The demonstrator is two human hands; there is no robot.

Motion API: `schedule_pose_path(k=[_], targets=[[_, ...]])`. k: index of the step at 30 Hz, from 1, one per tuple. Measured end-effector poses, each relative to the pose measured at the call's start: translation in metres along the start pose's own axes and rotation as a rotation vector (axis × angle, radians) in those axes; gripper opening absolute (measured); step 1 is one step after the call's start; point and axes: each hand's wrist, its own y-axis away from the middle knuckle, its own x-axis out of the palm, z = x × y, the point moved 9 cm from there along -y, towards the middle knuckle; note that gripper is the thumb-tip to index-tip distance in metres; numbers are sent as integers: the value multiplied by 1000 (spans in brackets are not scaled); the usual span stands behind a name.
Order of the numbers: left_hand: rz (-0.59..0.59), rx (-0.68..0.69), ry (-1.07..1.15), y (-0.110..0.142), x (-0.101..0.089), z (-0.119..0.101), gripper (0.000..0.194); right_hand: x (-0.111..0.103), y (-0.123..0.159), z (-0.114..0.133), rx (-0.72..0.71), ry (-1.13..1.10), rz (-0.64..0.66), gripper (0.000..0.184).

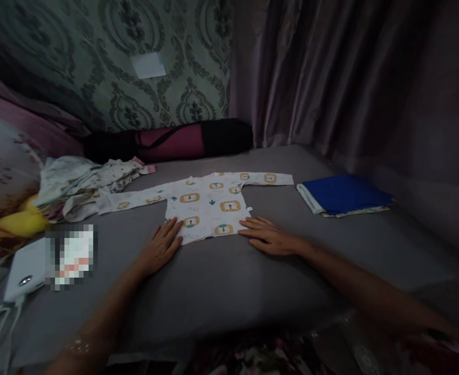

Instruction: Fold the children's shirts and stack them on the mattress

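At centre, a shirt lies flat on a sheet; the left hand, fingers spread, touches its 7 o'clock corner; the right hand, likewise spread, its 5 o'clock corner.

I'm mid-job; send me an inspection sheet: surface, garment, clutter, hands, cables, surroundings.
Surface: gray sheet, mostly smooth.
Job's things: printed long-sleeved top, spread flat, sleeves outstretched.
Clutter: clothes pile, yellow object and white device at left; folded blue cloth at right.
Hands: left hand and right hand palm-down at the top's lower corners.
Cables: white cable at the device.
Surroundings: patterned wall, curtain, black-and-red bag.
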Motion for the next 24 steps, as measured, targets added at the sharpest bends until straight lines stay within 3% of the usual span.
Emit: schedule_pose_path(k=[5, 7, 9, 13, 16, 20, 24], targets=[[-36, 8, 2, -2, -8, 9, 59, -22, 18, -17, 59, -266, 54, 41], [-71, 7, 11, -8, -15, 7, 55, -34, 16, -35, 117, -359, 73, 42], [-120, 21, 28, -18, -22, 0, 51, -53, 9, -65, 223, -381, 6, 43], [-205, 85, 70, -41, -28, -26, 44, -111, -1, -144, 561, -186, -397, 37], [-198, 195, 136, -59, -26, -55, 41, -137, 11, -188, 915, -12, -628, 36], [-173, 273, 240, -80, -32, -83, 41, -138, 17, -217, 1186, 101, -649, 41], [-128, 327, 335, -95, -42, -103, 39, -142, 10, -234, 1212, 196, -632, 41]])
